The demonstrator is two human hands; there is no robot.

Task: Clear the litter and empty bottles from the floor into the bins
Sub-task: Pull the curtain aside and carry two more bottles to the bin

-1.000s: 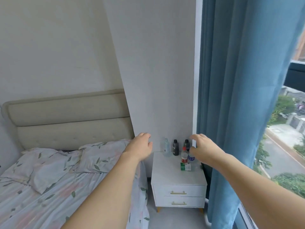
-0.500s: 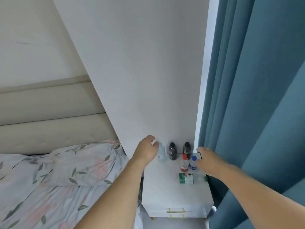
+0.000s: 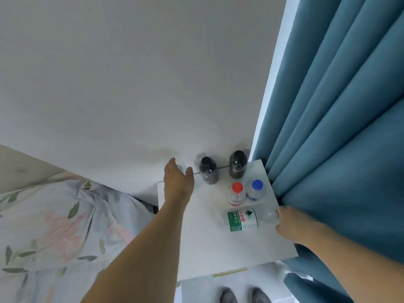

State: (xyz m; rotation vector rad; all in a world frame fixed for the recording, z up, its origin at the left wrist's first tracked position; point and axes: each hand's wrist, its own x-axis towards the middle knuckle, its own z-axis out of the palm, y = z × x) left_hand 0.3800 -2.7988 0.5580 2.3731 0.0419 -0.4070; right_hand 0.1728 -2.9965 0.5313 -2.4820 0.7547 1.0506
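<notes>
Several bottles stand on a white nightstand (image 3: 196,241). A clear bottle with a green label (image 3: 240,220) lies on its side near the right edge, and my right hand (image 3: 294,225) grips its neck end. My left hand (image 3: 178,182) reaches to the back left corner, thumb and fingers spread either side of a small clear bottle (image 3: 181,168) that it mostly hides. Two dark bottles (image 3: 208,173) (image 3: 237,165) stand against the wall. In front of them are a red-capped bottle (image 3: 237,194) and a blue-capped bottle (image 3: 255,190).
A blue curtain (image 3: 338,149) hangs close along the nightstand's right side. A bed with leaf-print bedding (image 3: 54,215) lies to the left. A white wall (image 3: 153,84) rises behind. My shoes (image 3: 227,295) show on the pale floor below the nightstand.
I have stepped in and now look down on the nightstand. My right hand dropped from the upright bottles to the lying green-labelled bottle. My left hand closed in on the back-left clear bottle.
</notes>
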